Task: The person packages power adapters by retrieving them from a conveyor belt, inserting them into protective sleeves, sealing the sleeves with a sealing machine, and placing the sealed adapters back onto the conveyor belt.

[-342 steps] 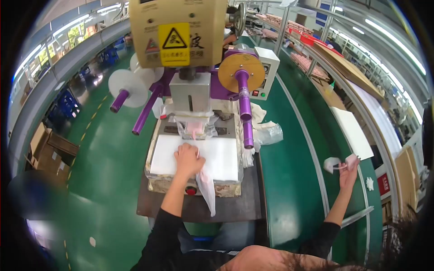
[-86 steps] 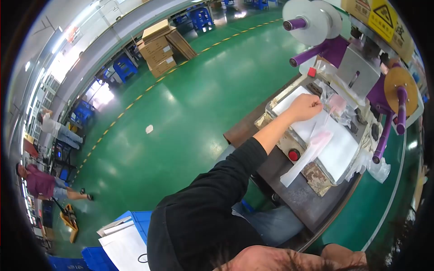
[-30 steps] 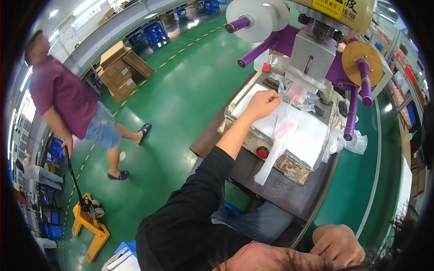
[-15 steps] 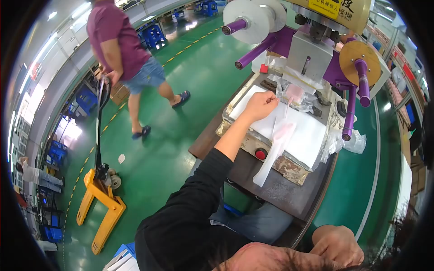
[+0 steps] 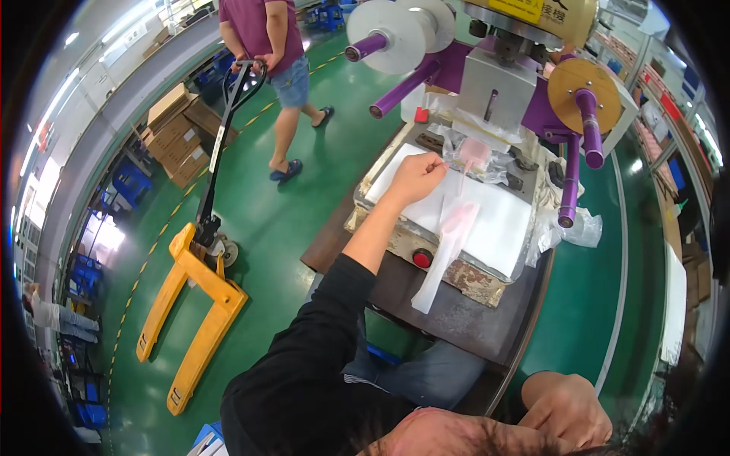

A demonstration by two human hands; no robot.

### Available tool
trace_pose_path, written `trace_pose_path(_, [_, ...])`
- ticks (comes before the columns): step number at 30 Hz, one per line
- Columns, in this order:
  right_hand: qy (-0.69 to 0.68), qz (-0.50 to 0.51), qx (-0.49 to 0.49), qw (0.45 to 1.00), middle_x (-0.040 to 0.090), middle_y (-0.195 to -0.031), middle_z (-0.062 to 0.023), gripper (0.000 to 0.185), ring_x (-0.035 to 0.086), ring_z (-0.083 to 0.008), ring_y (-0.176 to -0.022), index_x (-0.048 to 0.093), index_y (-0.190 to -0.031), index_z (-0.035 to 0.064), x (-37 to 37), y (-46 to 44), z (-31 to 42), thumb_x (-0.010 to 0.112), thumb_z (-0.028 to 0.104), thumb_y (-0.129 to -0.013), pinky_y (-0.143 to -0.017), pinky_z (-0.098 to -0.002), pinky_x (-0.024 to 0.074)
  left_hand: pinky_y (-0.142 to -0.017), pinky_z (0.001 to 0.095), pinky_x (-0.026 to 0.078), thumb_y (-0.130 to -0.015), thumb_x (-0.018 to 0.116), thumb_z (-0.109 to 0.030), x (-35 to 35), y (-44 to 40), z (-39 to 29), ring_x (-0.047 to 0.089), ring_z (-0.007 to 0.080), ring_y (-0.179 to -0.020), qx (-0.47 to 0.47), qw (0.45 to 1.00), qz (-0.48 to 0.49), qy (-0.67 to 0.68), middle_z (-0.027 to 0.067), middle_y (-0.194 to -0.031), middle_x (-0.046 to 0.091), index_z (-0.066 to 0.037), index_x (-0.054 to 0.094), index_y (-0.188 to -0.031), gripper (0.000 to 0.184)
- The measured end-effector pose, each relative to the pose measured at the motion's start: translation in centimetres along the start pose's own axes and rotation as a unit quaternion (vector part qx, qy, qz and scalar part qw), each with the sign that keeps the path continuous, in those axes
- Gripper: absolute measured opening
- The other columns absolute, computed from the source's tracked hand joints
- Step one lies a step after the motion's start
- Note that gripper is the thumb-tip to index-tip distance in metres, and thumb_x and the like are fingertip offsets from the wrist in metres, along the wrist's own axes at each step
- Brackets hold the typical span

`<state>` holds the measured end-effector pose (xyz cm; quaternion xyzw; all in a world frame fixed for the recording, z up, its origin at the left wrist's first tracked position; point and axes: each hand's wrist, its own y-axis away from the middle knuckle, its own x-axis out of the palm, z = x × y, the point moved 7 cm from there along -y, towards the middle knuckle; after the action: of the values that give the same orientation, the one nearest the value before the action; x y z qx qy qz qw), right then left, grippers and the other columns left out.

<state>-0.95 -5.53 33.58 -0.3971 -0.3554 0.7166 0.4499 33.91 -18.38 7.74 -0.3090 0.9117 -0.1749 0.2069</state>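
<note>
My left hand (image 5: 417, 176) is closed, its knuckles bent, over the left part of a white sheet (image 5: 494, 235) on the machine's bed. Whether its fingertips pinch anything is hidden. Just right of it, a long, narrow translucent plastic strip (image 5: 441, 266) with a pinkish patch lies over the sheet and hangs past the front edge. Beyond it, crumpled clear film and a pink piece (image 5: 473, 154) sit under the grey press head (image 5: 498, 87). My right hand (image 5: 566, 410) is curled into a loose fist at the lower right, away from the machine, near my body.
A red button (image 5: 422, 258) is on the bed's front. Purple rods (image 5: 568, 182) and reels (image 5: 584, 95) stick out from the machine. Crumpled plastic (image 5: 579, 228) hangs at the right. To the left, a co-worker (image 5: 262, 38) grips the handle of a yellow pallet jack (image 5: 209, 285); cardboard boxes (image 5: 179, 140) stand behind.
My view has shifted slightly, moving the machine left in the picture. The co-worker and pallet jack have moved right and turned. Both my hands keep about the same pose.
</note>
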Motion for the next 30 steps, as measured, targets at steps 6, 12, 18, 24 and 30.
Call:
trace_pose_path(6, [0.03, 0.057, 0.015, 0.998, 0.059, -0.069, -0.0078, 0.024, 0.05, -0.016, -0.049, 0.066, -0.079, 0.0016, 0.1, -1.5, 0.9, 0.057, 0.014, -0.098, -0.045, -0.0299, 0.0329, -0.05, 0.0274, 0.033, -0.095, 0.069, -0.017, 0.0, -0.1, 0.4, 0.039, 0.0043, -0.056, -0.005, 1.0, -0.003, 0.0, -0.0043, -0.058, 0.049, 0.0, 0.063, -0.079, 0.023])
trace_pose_path(12, [0.122, -0.049, 0.02, 0.991, 0.059, -0.068, -0.0086, 0.022, 0.049, -0.0159, -0.048, 0.064, -0.08, 0.002, -0.2, -0.1, 1.9, 0.057, 0.013, -0.097, -0.044, -0.0298, 0.032, -0.052, 0.031, 0.039, -0.092, 0.07, -0.021, 0.0, -0.2, 1.0, 0.048, 0.0105, -0.055, -0.027, 1.0, 0.009, -0.012, 0.0033, -0.059, 0.058, 0.0, 0.066, -0.082, 0.023])
trace_pose_path(18, [0.171, -0.102, 0.017, 0.98, 0.059, -0.067, -0.0093, 0.02, 0.048, -0.0157, -0.047, 0.063, -0.08, 0.0025, 0.0, 1.1, 2.3, 0.057, 0.013, -0.097, -0.044, -0.0298, 0.031, -0.051, 0.0265, 0.034, -0.095, 0.069, -0.017, 0.1, -0.2, 0.6, 0.04, 0.0044, -0.057, -0.01, 1.0, -0.005, -0.029, -0.0052, -0.06, 0.05, 0.0, 0.063, -0.08, 0.024])
trace_pose_path(24, [0.184, -0.121, 0.009, 0.975, 0.059, -0.067, -0.01, 0.019, 0.047, -0.0156, -0.046, 0.062, -0.081, 0.003, -0.4, 1.7, 2.6, 0.057, 0.012, -0.096, -0.043, -0.0297, 0.03, -0.051, 0.0302, 0.037, -0.093, 0.069, -0.02, 0.2, -0.3, 1.1, 0.045, 0.0088, -0.053, -0.03, 0.999, 0.015, -0.03, 0.0009, -0.057, 0.054, 0.0, 0.065, -0.08, 0.024])
trace_pose_path(30, [0.193, -0.13, 0.012, 0.972, 0.059, -0.066, -0.0107, 0.017, 0.046, -0.0154, -0.045, 0.061, -0.081, 0.0034, -0.5, 2.1, 2.8, 0.057, 0.011, -0.096, -0.042, -0.0296, 0.0291, -0.051, 0.0296, 0.037, -0.093, 0.069, -0.02, 0.3, -0.4, 1.6, 0.044, 0.0082, -0.054, -0.011, 1.0, 0.012, -0.021, 0.0007, -0.057, 0.054, 0.0, 0.064, -0.08, 0.025])
